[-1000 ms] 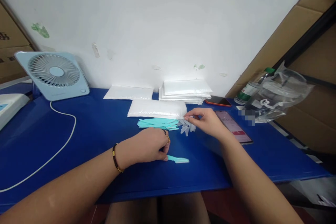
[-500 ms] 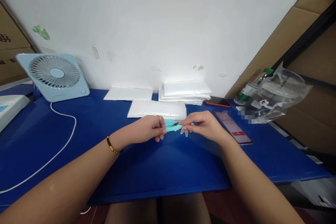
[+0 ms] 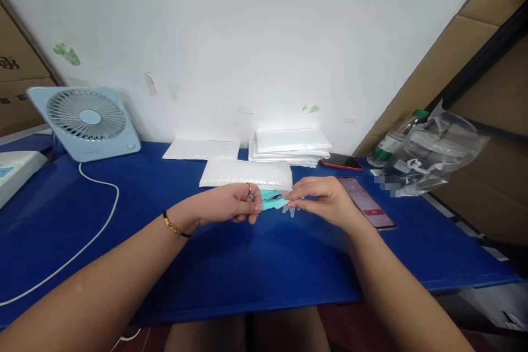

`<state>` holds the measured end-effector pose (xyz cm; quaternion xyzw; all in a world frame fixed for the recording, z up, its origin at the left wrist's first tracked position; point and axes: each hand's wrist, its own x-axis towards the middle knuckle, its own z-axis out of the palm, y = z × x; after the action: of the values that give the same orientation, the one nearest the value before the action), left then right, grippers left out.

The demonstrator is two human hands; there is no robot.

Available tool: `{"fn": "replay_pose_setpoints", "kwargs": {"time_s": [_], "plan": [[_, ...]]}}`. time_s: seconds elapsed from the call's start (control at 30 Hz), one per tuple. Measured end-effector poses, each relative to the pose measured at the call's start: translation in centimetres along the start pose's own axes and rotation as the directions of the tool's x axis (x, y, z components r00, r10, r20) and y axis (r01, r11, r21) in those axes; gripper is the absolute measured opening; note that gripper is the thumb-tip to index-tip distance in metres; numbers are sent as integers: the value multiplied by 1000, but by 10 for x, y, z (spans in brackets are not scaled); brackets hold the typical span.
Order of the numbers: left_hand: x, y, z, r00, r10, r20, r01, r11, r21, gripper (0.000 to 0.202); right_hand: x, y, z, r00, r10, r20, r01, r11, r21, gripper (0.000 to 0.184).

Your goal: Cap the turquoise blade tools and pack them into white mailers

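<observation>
Over the middle of the blue table (image 3: 268, 269), my left hand (image 3: 239, 202) pinches the left end of a flat teal piece (image 3: 273, 203) between thumb and fingers. My right hand (image 3: 324, 198) grips its other end with thumb and forefinger. Small translucent pieces (image 3: 291, 211) show beneath the right fingertips; their kind I cannot make out. More teal material lies just behind the held strip, partly covered by my left hand. Right behind both hands is a white padded mailer (image 3: 247, 171).
Toward the wall lie another white mailer (image 3: 202, 148) and a mailer stack (image 3: 289, 143). A blue fan (image 3: 88, 121) with a white cable (image 3: 111, 209) stands left. On the right are two phones (image 3: 367, 203), a bottle (image 3: 391, 140) and a bagged cup (image 3: 433, 148).
Both hands keep their hold on the teal piece and have shifted only slightly. The right fingers sit a little closer together over the translucent pieces. The view has tilted very slightly.
</observation>
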<state>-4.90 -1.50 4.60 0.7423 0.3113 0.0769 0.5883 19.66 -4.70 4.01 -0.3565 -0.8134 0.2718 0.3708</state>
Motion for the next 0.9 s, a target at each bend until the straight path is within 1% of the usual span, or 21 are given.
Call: {"fn": "replay_pose_setpoints", "kwargs": {"time_s": [0.1, 0.17, 0.23, 0.27, 0.3, 0.37, 0.47, 0.53, 0.67, 0.7, 0.77, 0.83, 0.9], "plan": [[-1, 1, -2, 1000, -20, -19, 20, 1000, 15, 26, -2, 1, -9, 998, 9, -57, -11, 999, -33, 16], [-1, 0, -5, 999, -9, -46, 12, 999, 53, 25, -4, 1, -15, 990, 23, -138, -28, 999, -33, 16], [-1, -1, -8, 996, 20, -84, -12, 995, 94, 24, -4, 3, -17, 972, 76, -222, -73, 997, 21, 18], [-1, -2, -9, 994, 35, -102, -24, 993, 112, 23, -4, 4, -17, 962, 120, -245, -107, 992, 67, 19], [-1, -3, -10, 992, 47, -117, -32, 991, 128, 23, -4, 5, -15, 953, 167, -252, -141, 983, 120, 21], [0, -4, -10, 989, 60, -133, -40, 988, 149, 22, -3, 8, -11, 944, 243, -224, -194, 957, 217, 24], [1, -5, -10, 987, 65, -144, -41, 986, 163, 21, -1, 10, -6, 946, 289, -148, -234, 923, 306, 24], [1, -5, -9, 988, 62, -144, -37, 985, 167, 21, -1, 9, -3, 945, 305, -117, -252, 909, 331, 24], [1, -4, -9, 988, 57, -144, -31, 983, 182, 20, 0, 9, -1, 947, 312, -77, -273, 907, 321, 24], [1, -4, -10, 987, 59, -146, -31, 982, 186, 20, 0, 9, -1, 947, 311, -78, -272, 909, 316, 23], [1, -4, -10, 987, 61, -148, -33, 982, 185, 20, 0, 9, -2, 946, 302, -121, -252, 915, 316, 21], [1, -6, -10, 987, 56, -152, -30, 985, 171, 21, 0, 8, -4, 943, 271, -193, -202, 927, 317, 19], [1, -7, -11, 986, 49, -157, -25, 988, 153, 21, -1, 8, -7, 951, 216, -223, -142, 941, 309, 18]]}}
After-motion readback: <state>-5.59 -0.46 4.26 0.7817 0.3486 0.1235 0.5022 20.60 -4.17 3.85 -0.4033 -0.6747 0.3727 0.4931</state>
